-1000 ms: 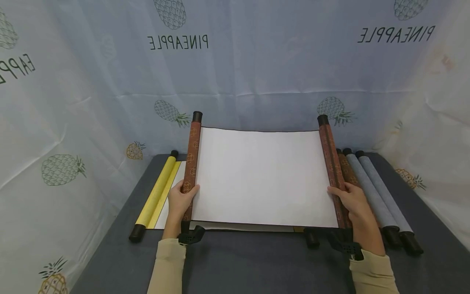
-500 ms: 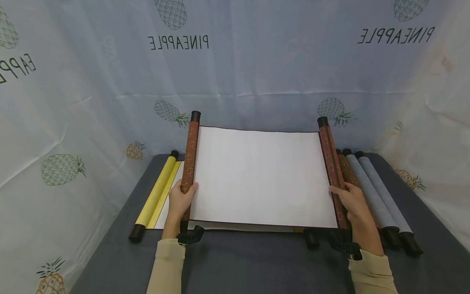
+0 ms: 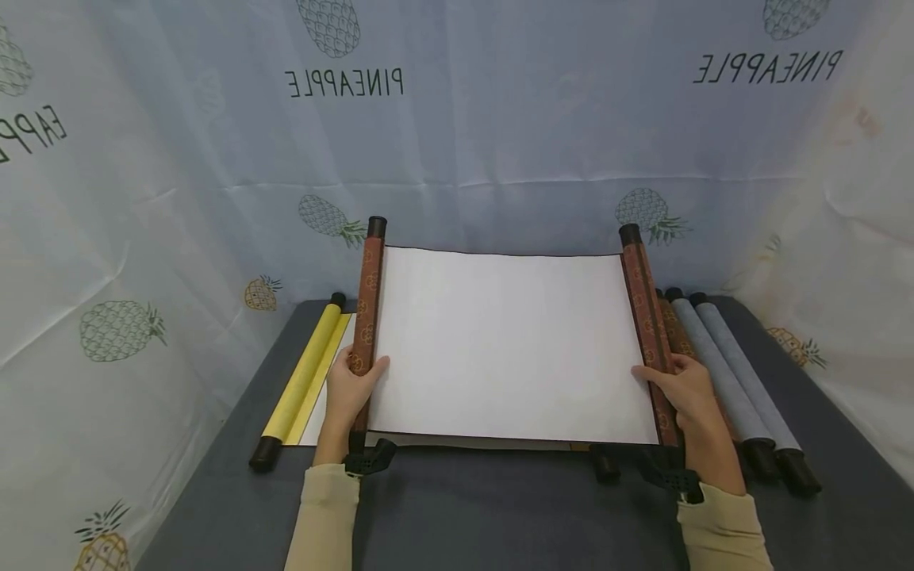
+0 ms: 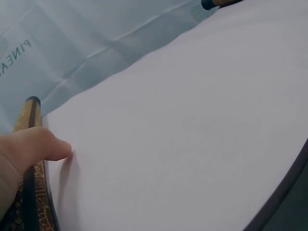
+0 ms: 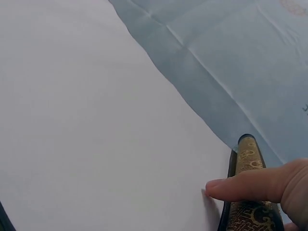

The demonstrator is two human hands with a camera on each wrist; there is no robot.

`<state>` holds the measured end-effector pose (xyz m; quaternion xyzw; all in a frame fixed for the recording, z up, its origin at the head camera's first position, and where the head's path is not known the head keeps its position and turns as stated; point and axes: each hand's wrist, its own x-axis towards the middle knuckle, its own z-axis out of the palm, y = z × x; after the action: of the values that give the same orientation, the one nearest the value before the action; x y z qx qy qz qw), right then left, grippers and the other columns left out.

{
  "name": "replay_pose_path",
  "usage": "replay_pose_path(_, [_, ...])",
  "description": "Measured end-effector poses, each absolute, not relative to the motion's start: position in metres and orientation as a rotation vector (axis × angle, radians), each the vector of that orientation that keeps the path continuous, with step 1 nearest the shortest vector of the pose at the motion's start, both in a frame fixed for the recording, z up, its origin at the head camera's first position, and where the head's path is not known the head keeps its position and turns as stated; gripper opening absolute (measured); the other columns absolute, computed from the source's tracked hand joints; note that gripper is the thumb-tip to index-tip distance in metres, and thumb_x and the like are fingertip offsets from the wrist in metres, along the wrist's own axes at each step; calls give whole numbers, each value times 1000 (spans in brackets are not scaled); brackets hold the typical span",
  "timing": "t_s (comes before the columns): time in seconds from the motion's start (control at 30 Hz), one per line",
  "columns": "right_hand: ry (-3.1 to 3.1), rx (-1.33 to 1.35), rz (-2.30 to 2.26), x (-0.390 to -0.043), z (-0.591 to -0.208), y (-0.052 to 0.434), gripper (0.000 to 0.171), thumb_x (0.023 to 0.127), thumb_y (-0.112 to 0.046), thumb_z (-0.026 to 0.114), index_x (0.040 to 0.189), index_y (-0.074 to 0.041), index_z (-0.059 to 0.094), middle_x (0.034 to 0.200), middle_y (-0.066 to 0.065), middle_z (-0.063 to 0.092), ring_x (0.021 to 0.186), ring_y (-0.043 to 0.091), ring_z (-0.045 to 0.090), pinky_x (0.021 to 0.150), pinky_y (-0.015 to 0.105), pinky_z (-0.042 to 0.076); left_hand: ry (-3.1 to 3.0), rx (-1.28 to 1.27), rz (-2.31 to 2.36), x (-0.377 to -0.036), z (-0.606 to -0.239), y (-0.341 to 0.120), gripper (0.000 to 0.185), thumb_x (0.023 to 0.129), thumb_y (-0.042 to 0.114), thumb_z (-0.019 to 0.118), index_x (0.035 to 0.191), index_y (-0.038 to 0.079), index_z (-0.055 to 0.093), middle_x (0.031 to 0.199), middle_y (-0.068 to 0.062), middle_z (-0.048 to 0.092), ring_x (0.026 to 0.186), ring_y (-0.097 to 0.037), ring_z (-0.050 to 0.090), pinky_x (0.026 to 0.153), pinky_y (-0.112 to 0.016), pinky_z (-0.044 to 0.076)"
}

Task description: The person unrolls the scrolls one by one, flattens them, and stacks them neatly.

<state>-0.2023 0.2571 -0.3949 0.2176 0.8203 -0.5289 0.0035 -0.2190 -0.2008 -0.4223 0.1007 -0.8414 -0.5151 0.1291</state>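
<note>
A scroll with a blank white sheet [image 3: 507, 349] is stretched between two brown patterned rollers with black end caps. My left hand [image 3: 350, 388] grips the left roller [image 3: 369, 293] near its lower part, thumb lying over the sheet's edge. On the other side my right hand [image 3: 689, 392] grips the right roller [image 3: 640, 301], its thumb also reaching onto the paper. Both wrist views show the thumb across the roller and the white sheet [image 4: 168, 120] spread out beyond it. The fingers behind the rollers are mostly hidden.
Under the held scroll lies another scroll, partly unrolled, with a yellow roller [image 3: 303, 377] at left. Two grey-blue rolled scrolls [image 3: 721, 365] and a brown one [image 3: 678, 325] lie at right on the dark table [image 3: 500, 507]. A pineapple-print curtain [image 3: 471, 119] hangs behind.
The left roller has shifted slightly left, so the white sheet shows a little wider. Both hands keep their grip; the right thumb has moved a little further onto the paper.
</note>
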Motion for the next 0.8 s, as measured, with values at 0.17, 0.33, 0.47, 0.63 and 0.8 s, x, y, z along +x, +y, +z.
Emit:
replay_pose_path(0.17, [2600, 666, -1658, -201, -397, 257, 77, 91, -22, 60, 147, 12, 20, 143, 34, 33, 123, 43, 40, 98, 51, 41, -2484, 333, -1538, -218, -421, -204, 81, 84, 34, 72, 146, 0, 32, 140, -25, 45, 126, -40, 49, 101, -56, 44])
replay_pose_path(0.33, [2604, 653, -1642, -200, -397, 258, 74, 92, -21, 58, 146, 13, 22, 139, 32, 36, 119, 40, 42, 93, 47, 42, -2496, 348, -1546, -216, -420, -206, 83, 83, 35, 74, 146, 1, 31, 146, -26, 39, 133, -42, 43, 105, -58, 41])
replay_pose_path(0.47, [2592, 641, -1643, -200, -396, 258, 74, 93, -21, 56, 148, 12, 19, 143, 33, 33, 123, 41, 39, 99, 51, 39, -2487, 343, -1552, -215, -418, -207, 83, 83, 34, 73, 146, 1, 30, 145, -28, 39, 132, -43, 44, 102, -58, 43])
replay_pose_path(0.63, [2542, 643, -1659, -200, -392, 259, 81, 93, -23, 54, 151, 8, 7, 156, 33, 12, 142, 47, 22, 115, 59, 26, -2420, 295, -1520, -211, -417, -207, 78, 82, 40, 73, 139, 0, 37, 137, -33, 44, 121, -45, 50, 90, -55, 49])
replay_pose_path(0.8, [2528, 658, -1663, -200, -389, 260, 84, 93, -25, 54, 152, 6, 3, 160, 29, 1, 147, 48, 12, 118, 59, 20, -2368, 221, -1460, -212, -419, -208, 69, 82, 35, 73, 132, -3, 44, 120, -33, 54, 94, -37, 59, 68, -39, 50])
